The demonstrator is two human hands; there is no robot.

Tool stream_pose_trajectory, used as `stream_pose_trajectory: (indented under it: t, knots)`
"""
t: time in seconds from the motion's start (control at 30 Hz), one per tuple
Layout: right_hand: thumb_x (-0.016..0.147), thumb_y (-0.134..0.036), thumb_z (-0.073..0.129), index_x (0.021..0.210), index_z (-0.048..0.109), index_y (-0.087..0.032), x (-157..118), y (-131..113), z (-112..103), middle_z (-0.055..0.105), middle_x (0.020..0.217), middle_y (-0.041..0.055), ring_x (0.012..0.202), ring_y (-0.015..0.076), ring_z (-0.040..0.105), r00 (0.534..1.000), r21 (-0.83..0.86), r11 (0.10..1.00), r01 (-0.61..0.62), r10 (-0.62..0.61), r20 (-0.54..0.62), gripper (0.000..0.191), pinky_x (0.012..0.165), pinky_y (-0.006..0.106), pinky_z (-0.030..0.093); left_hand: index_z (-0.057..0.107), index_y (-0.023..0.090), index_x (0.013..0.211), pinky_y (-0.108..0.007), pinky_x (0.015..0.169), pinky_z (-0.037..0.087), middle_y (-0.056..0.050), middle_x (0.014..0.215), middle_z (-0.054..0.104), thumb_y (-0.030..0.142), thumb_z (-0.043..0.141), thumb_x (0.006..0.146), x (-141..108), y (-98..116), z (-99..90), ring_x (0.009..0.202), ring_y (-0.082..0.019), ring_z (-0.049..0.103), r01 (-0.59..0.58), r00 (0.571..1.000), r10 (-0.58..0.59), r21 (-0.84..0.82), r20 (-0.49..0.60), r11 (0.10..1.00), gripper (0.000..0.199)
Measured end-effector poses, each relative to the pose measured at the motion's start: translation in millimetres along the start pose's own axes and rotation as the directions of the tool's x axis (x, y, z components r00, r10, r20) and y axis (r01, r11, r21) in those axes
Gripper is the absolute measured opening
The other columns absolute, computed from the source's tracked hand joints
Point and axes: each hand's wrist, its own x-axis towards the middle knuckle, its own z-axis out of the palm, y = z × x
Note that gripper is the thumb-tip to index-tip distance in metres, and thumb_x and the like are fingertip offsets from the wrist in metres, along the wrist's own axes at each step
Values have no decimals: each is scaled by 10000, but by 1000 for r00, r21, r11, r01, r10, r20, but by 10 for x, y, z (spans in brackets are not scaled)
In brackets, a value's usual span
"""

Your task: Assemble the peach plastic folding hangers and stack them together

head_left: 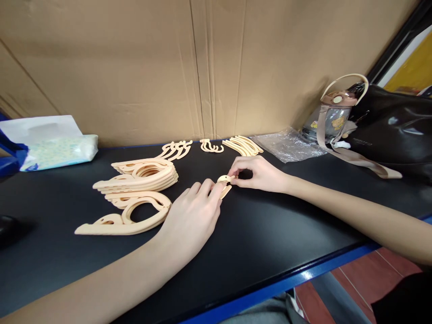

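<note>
Near the middle of the black table, my left hand (197, 209) is closed on a cream plastic hanger arm (225, 192), mostly covered by its fingers. My right hand (251, 173) pinches a small cream piece, apparently a hanger hook, against the upper end of that arm; the fingertips hide where they meet. To the left lie two stacks of folded cream hangers, a farther stack (151, 182) and a nearer stack (135, 227). Behind the hands are loose hanger arms (175, 150), several small hooks (211, 146) and a pile of curved strips (243, 146).
A clear plastic bag (286, 145) lies at the back right, beside a strapped water bottle (332, 119) and a black bag (398, 130). A tissue pack (60, 150) sits at the back left. Brown cardboard (135, 67) stands along the table's rear.
</note>
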Motion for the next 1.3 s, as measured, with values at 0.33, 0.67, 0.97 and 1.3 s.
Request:
stream_pose_trajectory:
  t: [0.33,0.67,0.97,1.3]
  knots:
    - [882,-244,593,901,659,-178,-29,-10,-40,643,947,29,839,156,610,998,-206,977,59,-51,43,95,770,275,459,558,149,1177,-396,708,471,-55,974,582,141,379,962,22,11,-35,864,-242,573,9,998,-8,-15,65,1000,280]
    - [918,-339,581,864,654,-175,-21,-10,-71,663,892,25,818,155,609,997,-185,981,61,-53,51,188,751,270,443,580,153,1195,-402,705,477,-58,979,600,102,427,928,15,0,-52,852,-248,576,-21,998,19,21,64,1000,312]
    - [910,-273,559,930,668,-175,417,153,-206,695,889,20,786,159,626,996,-343,936,-80,58,-73,148,705,260,412,584,167,1199,-389,714,475,-54,994,597,55,464,894,12,8,-34,860,-239,569,-30,999,30,3,38,1000,347]
    - [766,-434,709,779,728,-167,1155,364,-25,713,818,66,774,220,642,954,-491,830,-266,298,-14,267,591,274,367,579,179,1214,-382,699,460,-56,1000,587,63,438,905,2,-22,-28,848,-233,553,-18,999,20,-40,38,999,359]
